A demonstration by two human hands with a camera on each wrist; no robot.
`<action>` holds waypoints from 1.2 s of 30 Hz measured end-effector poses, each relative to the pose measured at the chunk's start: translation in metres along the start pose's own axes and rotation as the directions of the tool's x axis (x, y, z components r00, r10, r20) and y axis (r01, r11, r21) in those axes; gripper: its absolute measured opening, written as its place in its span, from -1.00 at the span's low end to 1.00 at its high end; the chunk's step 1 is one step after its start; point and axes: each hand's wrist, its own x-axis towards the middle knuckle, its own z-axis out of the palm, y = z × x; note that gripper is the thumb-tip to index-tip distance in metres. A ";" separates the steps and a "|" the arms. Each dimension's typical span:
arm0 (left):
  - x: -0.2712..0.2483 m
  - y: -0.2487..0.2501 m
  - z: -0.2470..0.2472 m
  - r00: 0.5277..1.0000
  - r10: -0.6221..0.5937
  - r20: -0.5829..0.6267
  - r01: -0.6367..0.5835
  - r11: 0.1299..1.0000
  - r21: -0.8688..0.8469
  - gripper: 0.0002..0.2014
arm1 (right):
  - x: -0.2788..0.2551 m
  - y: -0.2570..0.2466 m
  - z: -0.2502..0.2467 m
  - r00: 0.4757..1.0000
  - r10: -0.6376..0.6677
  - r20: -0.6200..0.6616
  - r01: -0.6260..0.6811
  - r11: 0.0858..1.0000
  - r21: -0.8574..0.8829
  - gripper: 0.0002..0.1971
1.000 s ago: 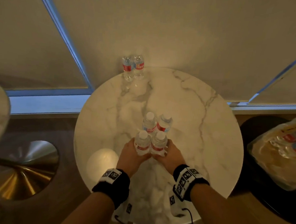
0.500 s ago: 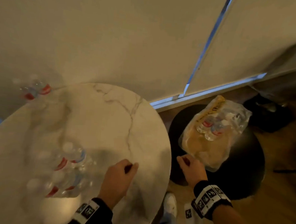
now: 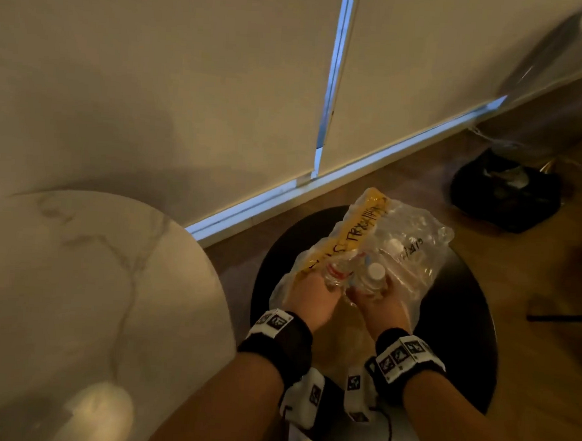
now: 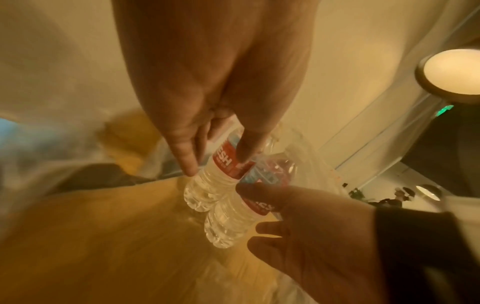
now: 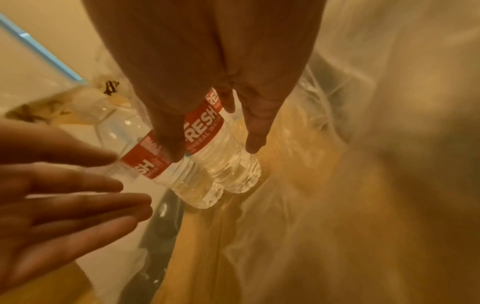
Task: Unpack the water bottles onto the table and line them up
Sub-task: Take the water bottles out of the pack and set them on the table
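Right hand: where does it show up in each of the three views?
Head: right hand, lower centre, in the plastic pack, beside the left hand.
Left wrist: right hand, lower right, fingers pointing left.
Right wrist: right hand, top centre, pointing down.
Shared landmark: the water bottle at its fingers.

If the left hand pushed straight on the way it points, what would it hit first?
A red-labelled water bottle: fingers of the left hand touch it. Beyond lies, probably, the second bottle.
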 end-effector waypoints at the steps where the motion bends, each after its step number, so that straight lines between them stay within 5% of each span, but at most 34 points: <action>1: 0.013 0.003 0.006 0.999 0.026 0.020 -0.026 1.000 -0.002 -0.72 | 0.005 0.003 0.000 0.999 -0.033 0.001 0.033 0.999 0.010 -0.39; 8: 0.050 0.000 0.018 0.985 0.047 0.164 -0.049 0.999 0.011 -0.48 | 0.007 0.009 -0.007 0.997 -0.035 0.067 0.026 0.992 0.126 -0.43; 13: 0.028 0.005 -0.006 0.970 0.217 0.112 -0.215 0.976 -0.029 -0.39 | -0.010 0.007 -0.010 0.991 -0.077 0.108 0.076 0.997 0.015 -0.49; 18: -0.017 0.005 -0.033 0.978 0.128 0.167 -0.113 0.989 -0.097 -0.30 | -0.052 0.000 -0.023 0.976 -0.169 0.139 0.172 0.985 -0.009 -0.51; 22: -0.089 0.001 -0.073 0.979 0.115 0.171 -0.068 0.964 -0.259 -0.20 | -0.108 -0.019 -0.026 0.932 -0.309 0.188 0.319 0.948 -0.022 -0.44; 29: -0.269 -0.071 -0.128 0.994 -0.078 -0.073 0.045 0.926 -0.376 -0.45 | -0.248 -0.054 0.034 0.812 -0.365 0.455 0.455 0.884 -0.103 -0.57; 36: -0.443 -0.183 -0.167 0.861 -0.418 -0.290 0.280 0.865 -0.416 -0.53 | -0.390 -0.040 0.170 0.694 -0.295 0.657 0.416 0.909 -0.032 -0.44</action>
